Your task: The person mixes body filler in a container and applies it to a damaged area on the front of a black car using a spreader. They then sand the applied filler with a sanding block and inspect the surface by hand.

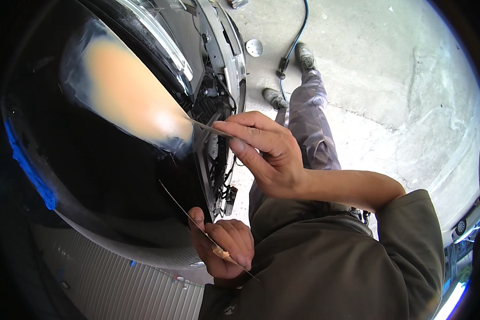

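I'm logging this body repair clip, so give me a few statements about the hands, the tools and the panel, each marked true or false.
1. The right hand holds a thin spreader blade against the tan filler patch. True.
2. The left hand is empty. False: it grips a second thin blade with filler on it.
3. The car panel is white. False: it is glossy black.
4. Blue tape runs along the panel's left edge. True.
5. A hose lies on the concrete floor. True.
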### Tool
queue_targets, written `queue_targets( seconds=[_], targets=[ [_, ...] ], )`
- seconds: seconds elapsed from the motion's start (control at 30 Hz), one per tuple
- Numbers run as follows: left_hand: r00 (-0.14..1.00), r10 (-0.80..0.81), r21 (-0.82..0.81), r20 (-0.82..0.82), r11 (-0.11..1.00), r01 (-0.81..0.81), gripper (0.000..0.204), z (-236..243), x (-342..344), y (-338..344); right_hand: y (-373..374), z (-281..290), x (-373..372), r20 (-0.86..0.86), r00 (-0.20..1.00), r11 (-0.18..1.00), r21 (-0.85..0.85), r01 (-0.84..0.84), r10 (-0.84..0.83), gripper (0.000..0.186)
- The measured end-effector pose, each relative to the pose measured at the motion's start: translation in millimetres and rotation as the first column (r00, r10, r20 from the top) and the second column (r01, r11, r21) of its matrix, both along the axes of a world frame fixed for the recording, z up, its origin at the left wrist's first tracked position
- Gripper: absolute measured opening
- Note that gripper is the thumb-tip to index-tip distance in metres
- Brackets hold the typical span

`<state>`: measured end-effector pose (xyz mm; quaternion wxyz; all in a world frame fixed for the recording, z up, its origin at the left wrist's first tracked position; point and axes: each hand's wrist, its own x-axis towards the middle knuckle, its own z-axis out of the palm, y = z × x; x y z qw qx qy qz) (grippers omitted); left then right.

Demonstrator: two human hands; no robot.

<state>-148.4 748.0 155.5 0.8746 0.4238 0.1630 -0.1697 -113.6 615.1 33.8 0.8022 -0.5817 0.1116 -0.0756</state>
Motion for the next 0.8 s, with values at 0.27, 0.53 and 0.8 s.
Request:
queue_targets(
  seconds=[0.27,0.53,0.8],
  targets=[
    [1.0,-0.001,0.037,-0.015,0.999,0.002,0.037,0.5,2.9,-1.9,-2.6,2.6,9.8,0.002,1.0,1.0,-0.019,-0.012,0.012,0.03],
    [0.998,-0.043,0.063,0.037,0.997,0.04,0.035,1.3,6.7,-8.0,-16.4,10.1,44.3,0.028,0.999,0.997,-0.061,-0.037,0.039,0.028],
    [0.998,0.046,0.048,0.053,0.998,-0.048,0.043,3.8,15.6,-24.6,-30.3,17.2,78.4,0.025,0.996,0.989,-0.123,-0.082,0.086,0.028]
  ],
)
